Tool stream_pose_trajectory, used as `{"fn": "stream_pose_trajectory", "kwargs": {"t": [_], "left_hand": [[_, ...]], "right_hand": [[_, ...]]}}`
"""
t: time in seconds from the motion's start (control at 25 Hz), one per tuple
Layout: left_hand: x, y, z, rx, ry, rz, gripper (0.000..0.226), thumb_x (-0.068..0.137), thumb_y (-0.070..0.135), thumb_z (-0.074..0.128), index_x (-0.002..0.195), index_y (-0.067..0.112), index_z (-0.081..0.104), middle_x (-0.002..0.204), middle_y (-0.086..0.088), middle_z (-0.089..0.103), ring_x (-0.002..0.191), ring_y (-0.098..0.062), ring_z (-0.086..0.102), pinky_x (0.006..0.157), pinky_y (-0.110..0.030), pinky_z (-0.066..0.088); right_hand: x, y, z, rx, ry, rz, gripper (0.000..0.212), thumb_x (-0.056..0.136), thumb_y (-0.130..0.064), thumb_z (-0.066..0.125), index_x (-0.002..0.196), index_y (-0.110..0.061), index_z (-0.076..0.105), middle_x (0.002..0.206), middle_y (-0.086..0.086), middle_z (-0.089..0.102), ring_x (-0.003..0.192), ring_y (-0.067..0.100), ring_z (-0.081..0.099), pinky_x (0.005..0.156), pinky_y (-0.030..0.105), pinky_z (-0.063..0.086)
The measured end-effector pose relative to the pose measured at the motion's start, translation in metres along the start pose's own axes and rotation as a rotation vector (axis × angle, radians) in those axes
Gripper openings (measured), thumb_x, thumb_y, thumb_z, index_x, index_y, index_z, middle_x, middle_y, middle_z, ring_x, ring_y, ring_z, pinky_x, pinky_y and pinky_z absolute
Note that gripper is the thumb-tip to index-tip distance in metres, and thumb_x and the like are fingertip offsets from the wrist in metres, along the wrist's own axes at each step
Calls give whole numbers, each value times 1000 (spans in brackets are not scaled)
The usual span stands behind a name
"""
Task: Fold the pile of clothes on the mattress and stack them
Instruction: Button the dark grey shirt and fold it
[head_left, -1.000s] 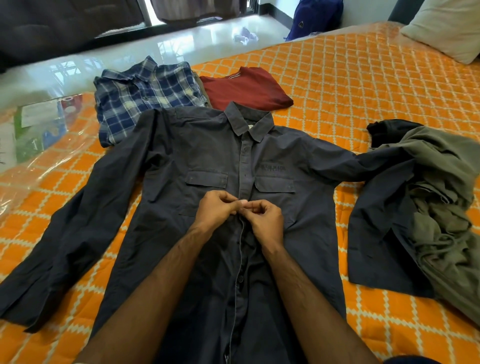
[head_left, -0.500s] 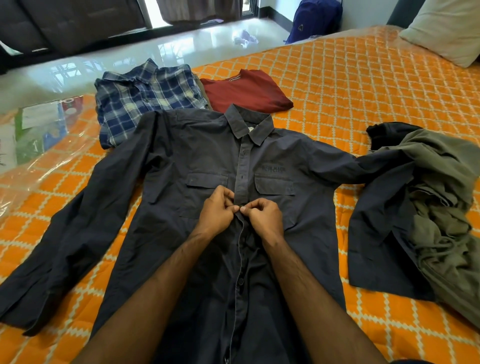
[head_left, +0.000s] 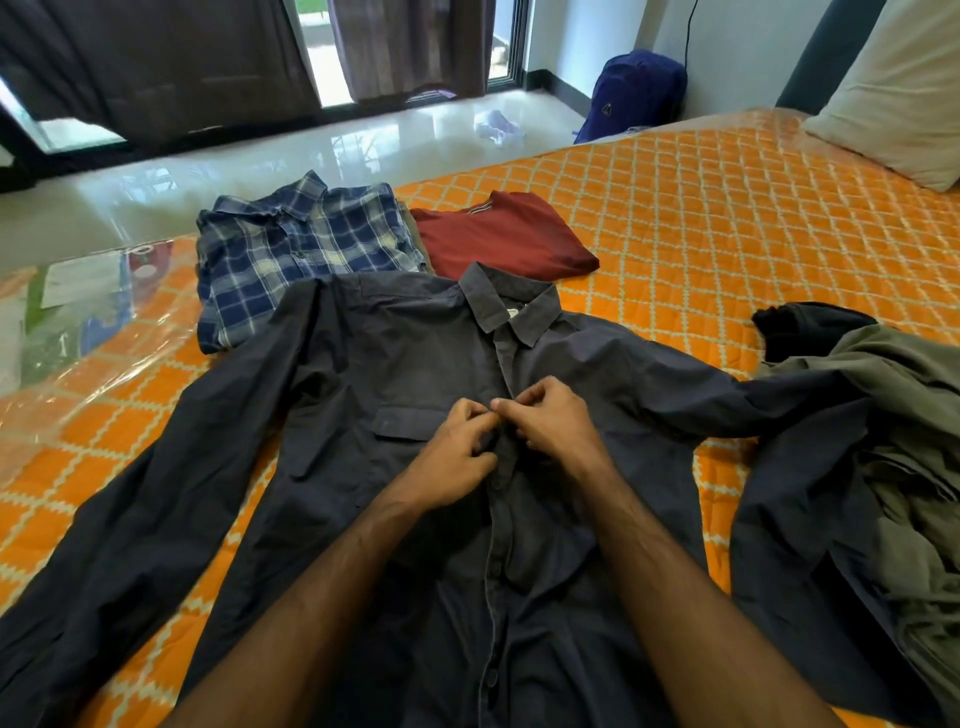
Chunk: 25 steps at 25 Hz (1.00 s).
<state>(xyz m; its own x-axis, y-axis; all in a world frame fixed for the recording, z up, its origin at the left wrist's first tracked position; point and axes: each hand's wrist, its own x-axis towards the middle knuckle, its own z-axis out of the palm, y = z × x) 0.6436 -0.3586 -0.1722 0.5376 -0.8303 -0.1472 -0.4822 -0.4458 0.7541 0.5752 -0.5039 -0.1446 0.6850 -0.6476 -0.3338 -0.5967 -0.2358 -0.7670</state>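
A dark grey button-up shirt (head_left: 363, 374) lies face up on the orange quilted mattress (head_left: 701, 218), sleeves spread to both sides. My left hand (head_left: 457, 457) and my right hand (head_left: 556, 426) meet at the shirt's front placket at chest height, fingers curled and pinching the fabric edges at a button. Behind the collar sit a folded blue plaid shirt (head_left: 301, 249) and a folded dark red shirt (head_left: 509, 239). At the right lies an unfolded heap of olive and dark clothes (head_left: 893, 441), partly on the shirt's right sleeve.
Clear plastic wrap with a printed label (head_left: 78, 312) covers the mattress's left corner. A beige pillow (head_left: 893, 88) lies at the far right. Beyond the bed are a glossy floor, a blue backpack (head_left: 634, 93) and dark curtains.
Both hands have moved a little farther up the placket toward the collar, still pinching it. The view has tilted up, showing more of the room.
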Motion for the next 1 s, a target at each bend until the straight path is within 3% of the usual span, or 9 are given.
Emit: {"fn": "stream_pose_trajectory", "kwargs": {"t": [0.16,0.24,0.32,0.44,0.6,0.76,0.88,1.0], "left_hand": [[8,-7,-4,6,-9,48,47,96,3,54,136,27,59,122,9,43,103,-5,52,93,-24,47],[14,-9,-5,-4,108,51,46,91,-3,51,123,27,63,113,9,50,104,-2,55,91,-25,50],[23,-8,-7,25,234,9,28,91,4,61,111,24,63,103,9,51,96,-3,57,84,-24,51],[33,-6,-8,121,225,-78,22,88,24,74,107,24,65,96,11,50,86,-1,52,79,-21,48],[38,-1,-5,184,207,-131,14,87,29,75,99,29,66,96,12,55,85,-5,56,75,-25,50],[43,5,-9,-102,201,-340,12,86,25,77,83,31,67,81,12,68,75,-4,64,66,-25,54],[44,8,-15,-326,161,-442,5,87,18,77,87,20,72,77,1,73,59,-7,65,41,-23,47],[43,9,-19,-402,130,-476,4,88,13,75,89,15,72,79,-2,75,56,-7,64,39,-25,46]], "right_hand": [[11,17,-1,313,-82,148,12,94,-18,69,88,-9,65,76,9,70,59,15,67,60,31,57],[11,19,0,424,-68,179,7,95,-5,63,89,-7,64,77,8,69,59,13,64,55,25,54],[9,21,0,453,-68,174,6,93,1,63,95,-3,67,81,7,69,64,12,64,57,23,54],[8,27,5,445,-29,170,13,91,1,64,100,-5,72,91,9,74,81,21,72,72,33,59],[8,33,16,471,49,173,17,86,0,69,98,-10,75,91,7,77,90,26,74,86,46,61],[7,30,20,490,113,194,17,83,-4,72,97,-14,74,88,4,77,86,21,75,85,46,61],[7,26,23,448,100,180,17,83,-16,72,100,-16,72,89,3,77,86,19,74,83,48,61],[9,27,20,390,50,159,13,87,-16,70,100,-16,70,89,4,76,84,22,74,81,49,61]]}}
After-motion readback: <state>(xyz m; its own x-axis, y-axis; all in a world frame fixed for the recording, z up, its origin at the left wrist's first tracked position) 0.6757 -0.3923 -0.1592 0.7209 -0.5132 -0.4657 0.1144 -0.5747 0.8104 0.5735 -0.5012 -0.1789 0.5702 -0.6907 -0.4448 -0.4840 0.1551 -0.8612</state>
